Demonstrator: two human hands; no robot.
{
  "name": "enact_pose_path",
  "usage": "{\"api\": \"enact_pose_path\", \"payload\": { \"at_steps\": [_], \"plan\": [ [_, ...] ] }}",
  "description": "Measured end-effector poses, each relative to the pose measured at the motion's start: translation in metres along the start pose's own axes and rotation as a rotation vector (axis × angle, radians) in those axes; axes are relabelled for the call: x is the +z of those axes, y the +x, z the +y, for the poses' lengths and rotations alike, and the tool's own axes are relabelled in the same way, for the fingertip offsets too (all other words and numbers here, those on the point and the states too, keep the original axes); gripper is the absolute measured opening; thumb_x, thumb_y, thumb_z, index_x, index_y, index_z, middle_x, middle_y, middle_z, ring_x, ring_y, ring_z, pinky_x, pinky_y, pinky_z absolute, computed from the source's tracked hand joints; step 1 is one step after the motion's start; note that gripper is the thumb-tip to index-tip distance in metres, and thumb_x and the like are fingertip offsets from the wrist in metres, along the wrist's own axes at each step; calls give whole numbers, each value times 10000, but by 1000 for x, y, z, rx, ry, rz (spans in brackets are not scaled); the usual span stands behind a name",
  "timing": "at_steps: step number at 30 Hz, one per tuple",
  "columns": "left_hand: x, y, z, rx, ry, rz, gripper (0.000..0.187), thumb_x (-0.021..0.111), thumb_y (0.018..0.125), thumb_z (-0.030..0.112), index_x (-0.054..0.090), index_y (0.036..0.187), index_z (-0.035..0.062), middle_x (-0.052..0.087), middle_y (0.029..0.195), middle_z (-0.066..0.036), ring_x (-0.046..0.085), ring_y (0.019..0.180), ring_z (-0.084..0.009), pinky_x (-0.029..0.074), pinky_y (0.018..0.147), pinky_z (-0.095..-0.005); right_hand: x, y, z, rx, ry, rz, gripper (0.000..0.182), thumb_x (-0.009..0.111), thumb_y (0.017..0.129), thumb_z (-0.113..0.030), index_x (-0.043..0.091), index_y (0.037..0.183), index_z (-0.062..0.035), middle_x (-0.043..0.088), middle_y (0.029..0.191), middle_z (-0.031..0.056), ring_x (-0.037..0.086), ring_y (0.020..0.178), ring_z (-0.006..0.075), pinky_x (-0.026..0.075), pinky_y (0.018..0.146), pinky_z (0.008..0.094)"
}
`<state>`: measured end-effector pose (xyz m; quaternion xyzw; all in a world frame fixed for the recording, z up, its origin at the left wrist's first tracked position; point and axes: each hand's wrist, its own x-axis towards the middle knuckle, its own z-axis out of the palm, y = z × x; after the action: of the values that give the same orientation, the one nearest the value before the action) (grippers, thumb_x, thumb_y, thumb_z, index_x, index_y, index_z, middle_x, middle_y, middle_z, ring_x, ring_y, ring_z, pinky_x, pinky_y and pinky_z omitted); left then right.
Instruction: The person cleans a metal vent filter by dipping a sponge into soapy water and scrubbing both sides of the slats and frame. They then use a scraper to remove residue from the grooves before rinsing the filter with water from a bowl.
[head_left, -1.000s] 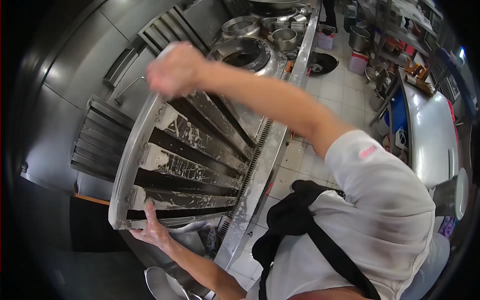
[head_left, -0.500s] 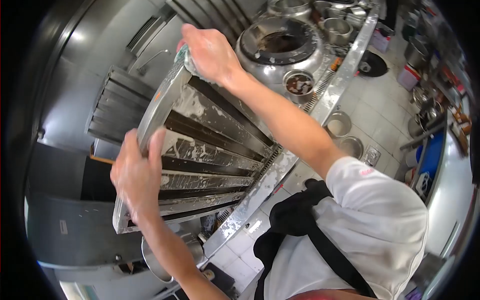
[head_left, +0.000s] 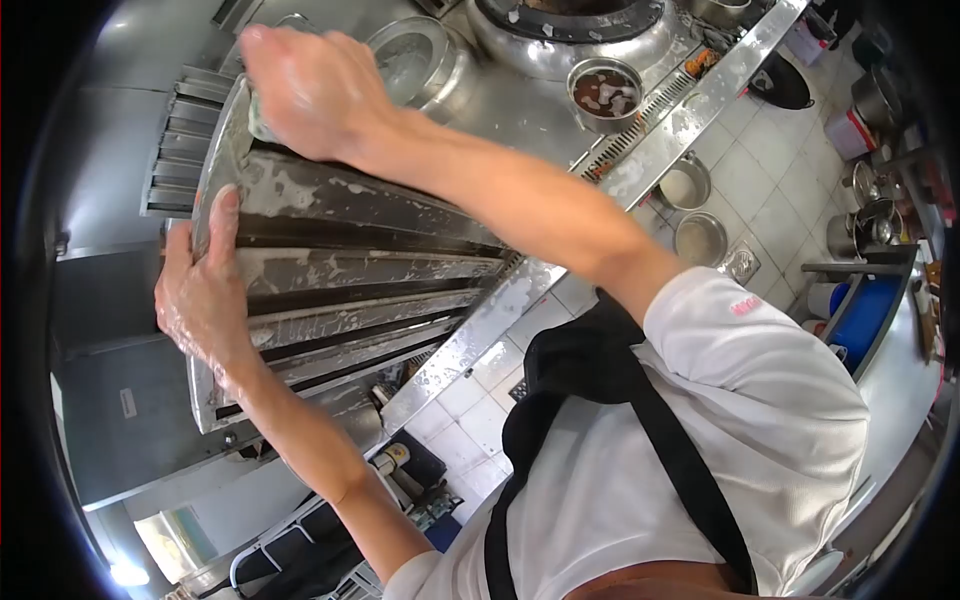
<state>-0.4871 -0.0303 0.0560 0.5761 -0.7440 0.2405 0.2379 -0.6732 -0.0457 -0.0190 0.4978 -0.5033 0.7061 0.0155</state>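
Observation:
A soapy metal range hood filter (head_left: 300,190) with long slats stands tilted, its lower edge by the steel counter. White foam streaks its slats and frame. My left hand (head_left: 208,285) grips the filter's left frame edge, thumb on the slatted side and fingers behind it. At the upper corner my right hand (head_left: 315,95) is closed around a pale greenish cloth or pad (head_left: 257,120), pressed against the frame. That hand hides most of the pad.
Behind the filter stands a round steel wok burner (head_left: 570,40). A pot (head_left: 607,122) of brown foamy liquid sits on the counter (head_left: 530,295). Steel bowls (head_left: 700,240) rest on the tiled floor. Another slatted filter (head_left: 180,150) leans at the back wall.
The view has shifted, and the filter and both hands appear farther left. My right hand stays with the pad at the filter's upper corner; my left still grips the frame.

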Motion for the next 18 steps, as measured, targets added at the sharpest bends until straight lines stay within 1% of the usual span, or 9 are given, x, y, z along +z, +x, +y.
{"api": "enact_pose_path", "payload": {
  "at_steps": [2,3,4,5,6,9,12,15,18],
  "plan": [
    [7,4,2,-30,-7,-26,713,615,782,787,737,1075,148,730,933,-178,672,938,-392,506,830,-468,15,-61,58,-69,-6,176,236,446,1009,-220,620,982,-63,702,912,202,678,747,418,543,624,504],
    [8,3,-1,-48,0,-31,701,617,787,777,739,1083,153,733,945,-167,673,944,-378,501,842,-458,11,-117,95,226,-23,83,254,446,1009,-203,650,1041,-56,707,983,187,697,840,390,571,709,470],
    [15,7,-7,-24,20,1,714,622,771,786,742,1101,165,730,945,-173,666,958,-379,492,870,-457,24,-186,163,511,282,93,251,498,976,-198,668,1084,-48,712,1003,189,701,941,373,573,812,454],
    [19,10,-12,-27,28,6,714,622,771,786,742,1101,165,730,945,-173,666,958,-379,492,870,-457,-1,-248,209,334,-208,-124,250,527,926,-171,677,1079,-42,722,1000,185,698,981,376,555,893,450],
    [21,11,-14,-46,25,-14,726,626,760,792,743,1108,165,730,953,-175,661,968,-384,488,881,-457,-4,-287,255,541,-267,-221,230,529,885,-143,682,1043,-76,720,1001,193,689,966,404,545,866,478],
    [12,18,-6,-68,-45,-49,759,652,722,805,744,1112,160,727,1001,-192,646,1017,-398,479,908,-451,1,-248,215,688,-332,-162,195,490,893,-138,658,985,-100,718,997,191,679,944,419,532,815,499],
    [6,21,-25,-75,-149,-12,817,698,697,786,749,1094,73,731,1023,-182,657,994,-351,473,922,-430,-3,-176,167,319,-163,-90,291,397,975,-254,627,916,-86,700,900,210,661,874,451,510,773,519],
    [-32,8,-70,-212,-451,67,633,683,859,607,748,1093,23,730,924,-128,619,819,-205,489,819,-333,-3,-103,116,107,-116,-65,430,356,1014,-365,631,856,-74,679,781,217,654,789,461,512,714,518],
    [-36,-33,-146,-255,-505,411,597,604,950,539,732,1054,-34,710,839,-129,569,746,-183,493,749,-344,7,-51,40,-85,-225,-132,484,359,1018,-410,639,790,-87,669,716,190,657,735,434,521,676,508]
  ]
}}
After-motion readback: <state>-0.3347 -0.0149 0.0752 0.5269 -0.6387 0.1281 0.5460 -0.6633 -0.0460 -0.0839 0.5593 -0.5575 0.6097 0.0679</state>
